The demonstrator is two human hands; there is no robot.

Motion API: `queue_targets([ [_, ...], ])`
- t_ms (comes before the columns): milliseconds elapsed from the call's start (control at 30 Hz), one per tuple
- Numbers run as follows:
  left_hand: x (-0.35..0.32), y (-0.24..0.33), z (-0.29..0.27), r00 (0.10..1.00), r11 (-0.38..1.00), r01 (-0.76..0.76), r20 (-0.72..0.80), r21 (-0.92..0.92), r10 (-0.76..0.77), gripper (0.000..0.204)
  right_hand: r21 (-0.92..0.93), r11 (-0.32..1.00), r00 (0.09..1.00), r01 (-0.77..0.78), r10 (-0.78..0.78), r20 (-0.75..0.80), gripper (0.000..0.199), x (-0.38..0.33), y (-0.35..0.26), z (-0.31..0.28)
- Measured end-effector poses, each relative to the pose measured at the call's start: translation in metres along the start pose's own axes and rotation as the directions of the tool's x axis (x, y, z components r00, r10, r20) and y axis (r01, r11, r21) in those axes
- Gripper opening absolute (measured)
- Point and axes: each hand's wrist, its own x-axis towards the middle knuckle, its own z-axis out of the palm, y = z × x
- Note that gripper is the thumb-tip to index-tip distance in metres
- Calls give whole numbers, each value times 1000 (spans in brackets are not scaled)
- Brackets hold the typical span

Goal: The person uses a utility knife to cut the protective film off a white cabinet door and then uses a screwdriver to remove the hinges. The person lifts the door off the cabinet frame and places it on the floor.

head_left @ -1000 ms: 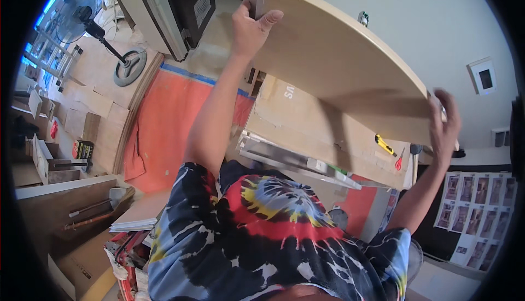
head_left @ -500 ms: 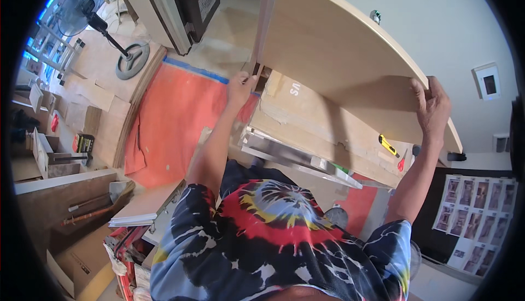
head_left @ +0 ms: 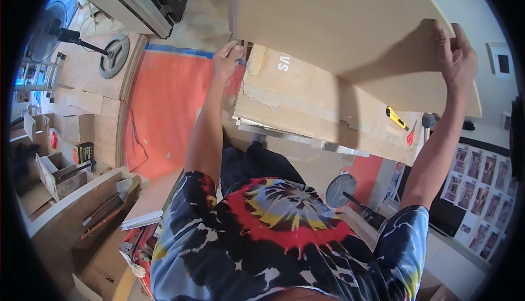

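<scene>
A large, pale wooden board (head_left: 339, 22) stands tilted on edge between my hands, over a cardboard-covered work surface (head_left: 295, 93). My right hand (head_left: 459, 60) is closed round its right edge, with the thumb on the near face. My left hand (head_left: 227, 60) has its fingers curled at the board's lower left corner, partly hidden there. On the cardboard near the right end lie a yellow utility knife (head_left: 396, 118) and red-handled scissors (head_left: 410, 137).
Red floor covering (head_left: 169, 98) edged with blue tape lies to the left. Beyond it are a pedestal fan (head_left: 112, 55) and stacked wooden sheets (head_left: 93, 82). A round grey base on a pole (head_left: 341, 190) stands near my right side. Printed photo sheets (head_left: 476, 191) hang at right.
The board and both hands sit higher in the picture, the right hand also further right. The view has shifted, and the round grey base shows more fully.
</scene>
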Motion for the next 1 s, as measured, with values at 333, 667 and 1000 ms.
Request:
queue_targets([
  [333, 2, 42, -6, 925, 882, -377, 55, 284, 377, 72, -139, 989, 994, 49, -62, -92, 36, -28, 10, -1],
  [667, 7, 41, 7, 906, 836, -405, 41, 369, 421, 43, 105, 992, 997, 66, -61, -55, 41, -22, -2, -3],
  [1000, -3, 18, -3, 992, 986, 42, 128, -163, -21, 42, 90, 996, 994, 1, 8, -108, 53, -13, 5, 9],
])
